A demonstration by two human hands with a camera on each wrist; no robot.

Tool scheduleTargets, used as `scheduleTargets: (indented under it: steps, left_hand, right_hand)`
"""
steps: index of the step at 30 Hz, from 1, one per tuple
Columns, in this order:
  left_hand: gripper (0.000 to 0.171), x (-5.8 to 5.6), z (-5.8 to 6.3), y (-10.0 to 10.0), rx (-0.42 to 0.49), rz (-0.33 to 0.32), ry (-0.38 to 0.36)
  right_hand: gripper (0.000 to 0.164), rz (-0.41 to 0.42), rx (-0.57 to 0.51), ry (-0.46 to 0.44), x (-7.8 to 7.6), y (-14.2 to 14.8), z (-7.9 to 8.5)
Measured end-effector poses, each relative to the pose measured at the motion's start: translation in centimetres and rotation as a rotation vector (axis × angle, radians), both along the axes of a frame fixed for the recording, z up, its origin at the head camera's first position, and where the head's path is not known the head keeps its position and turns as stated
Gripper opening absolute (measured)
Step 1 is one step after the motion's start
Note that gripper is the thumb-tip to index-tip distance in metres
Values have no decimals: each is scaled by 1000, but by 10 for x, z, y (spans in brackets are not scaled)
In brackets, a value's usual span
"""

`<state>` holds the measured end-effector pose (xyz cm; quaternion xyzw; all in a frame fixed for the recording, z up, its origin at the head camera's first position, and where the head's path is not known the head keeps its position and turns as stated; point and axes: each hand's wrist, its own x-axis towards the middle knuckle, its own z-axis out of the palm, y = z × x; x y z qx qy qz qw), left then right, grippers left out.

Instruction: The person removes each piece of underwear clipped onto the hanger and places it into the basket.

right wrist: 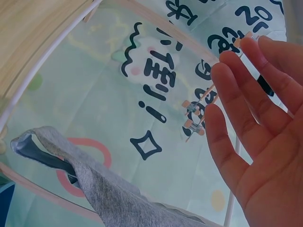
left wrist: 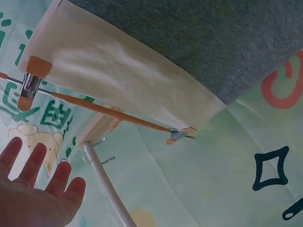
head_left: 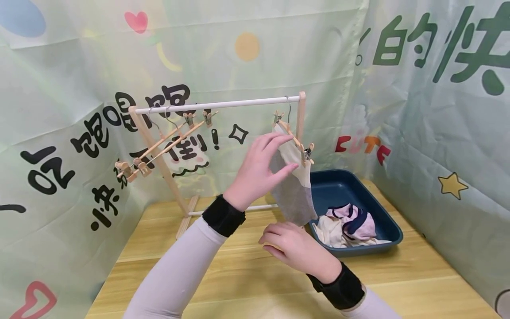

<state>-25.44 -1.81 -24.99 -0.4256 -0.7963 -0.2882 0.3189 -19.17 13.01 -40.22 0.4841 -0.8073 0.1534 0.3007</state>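
A grey garment with a cream top band (head_left: 296, 201) hangs from a wooden clip hanger (head_left: 295, 141) at the right end of a small drying rack (head_left: 239, 103). One clip grips each end of the cream band (left wrist: 118, 71). My left hand (head_left: 259, 166) is raised beside the hanger, its fingers apart and holding nothing; the left wrist view shows it clear of the near clip (left wrist: 33, 82). Lower down, my right hand (head_left: 300, 249) is near the garment's bottom edge, fingers loosely bent with nothing in them. In the right wrist view the garment's lower end (right wrist: 90, 175) falls in an open loop.
A dark blue tub (head_left: 332, 186) on the table's right side holds a pink garment with navy trim (head_left: 360, 223) and cream cloth (head_left: 330, 232). Two bare clip hangers (head_left: 171, 141) hang at the rack's left end. Printed fabric walls (head_left: 223, 53) enclose the wooden table (head_left: 239, 274).
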Motion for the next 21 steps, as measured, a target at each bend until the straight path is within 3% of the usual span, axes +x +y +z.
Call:
scheduleTargets:
  steps: [21]
  left_hand:
    - [54,-8,3,27,-219,9,27]
  right_hand:
    - [16,10,40,41,5,-6,1]
